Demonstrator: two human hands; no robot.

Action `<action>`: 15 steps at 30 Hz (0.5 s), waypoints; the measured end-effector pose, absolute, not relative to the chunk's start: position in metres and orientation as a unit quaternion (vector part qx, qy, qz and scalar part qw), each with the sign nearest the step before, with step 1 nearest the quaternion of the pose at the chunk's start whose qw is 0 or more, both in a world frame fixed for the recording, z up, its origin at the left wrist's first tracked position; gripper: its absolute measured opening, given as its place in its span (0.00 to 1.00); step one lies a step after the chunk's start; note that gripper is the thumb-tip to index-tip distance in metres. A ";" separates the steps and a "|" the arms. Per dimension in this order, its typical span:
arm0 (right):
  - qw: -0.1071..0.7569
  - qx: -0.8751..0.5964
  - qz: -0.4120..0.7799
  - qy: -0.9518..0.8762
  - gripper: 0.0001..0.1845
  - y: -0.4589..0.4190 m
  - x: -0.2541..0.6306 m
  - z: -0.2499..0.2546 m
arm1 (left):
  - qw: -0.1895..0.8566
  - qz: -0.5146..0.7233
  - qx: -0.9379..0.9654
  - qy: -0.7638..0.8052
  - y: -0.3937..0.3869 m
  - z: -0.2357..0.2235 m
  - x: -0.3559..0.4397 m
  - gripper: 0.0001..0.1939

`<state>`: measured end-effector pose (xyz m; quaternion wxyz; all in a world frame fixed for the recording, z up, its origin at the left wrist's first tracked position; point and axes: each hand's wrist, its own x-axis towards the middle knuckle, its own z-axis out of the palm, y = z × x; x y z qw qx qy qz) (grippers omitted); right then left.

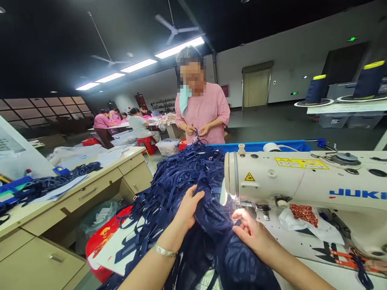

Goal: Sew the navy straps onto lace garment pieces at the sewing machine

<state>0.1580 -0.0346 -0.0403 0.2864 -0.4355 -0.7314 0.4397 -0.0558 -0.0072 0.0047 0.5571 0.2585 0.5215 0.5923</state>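
A navy bra (pixel 215 215) of thin, sheer-looking fabric lies between my hands, beside the needle end of a white JUKI sewing machine (pixel 266 181). My left hand (pixel 186 208) is closed on its left part, thumb on top and the other fingers partly hidden by cloth. Close to the lit needle area, my right hand (pixel 252 233) pinches the fabric edge between thumb and fingers. A large heap of navy bras (pixel 173 175) with straps spreads to the left of the machine and toward my lap.
Orange-handled scissors (pixel 344 255) and a white cloth (pixel 328 231) lie right on the machine bed. Thread cones (pixel 316 89) stand above. Across the heap, a co-worker in pink (pixel 201 110) handles a strap. Left are a drawer desk (pixel 99 187) and a red stool (pixel 96 237).
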 end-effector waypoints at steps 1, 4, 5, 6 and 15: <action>0.294 -0.431 0.413 -0.747 0.06 -0.034 0.158 -0.040 | 0.531 0.588 0.304 0.529 -0.001 0.004 -0.058 0.12; 0.315 -0.398 0.349 -0.788 0.07 -0.031 0.158 -0.040 | 0.449 0.572 0.430 0.535 0.017 0.009 -0.059 0.12; 0.318 -0.394 0.337 -0.794 0.09 -0.030 0.158 -0.041 | 0.421 0.565 0.467 0.533 0.023 0.012 -0.057 0.13; 0.318 -0.395 0.330 -0.796 0.11 -0.028 0.159 -0.044 | 0.398 0.556 0.501 0.530 0.030 0.015 -0.055 0.14; 0.220 -0.475 0.230 -0.820 0.17 -0.015 0.164 -0.058 | 0.371 0.423 0.659 0.500 0.063 0.009 -0.018 0.11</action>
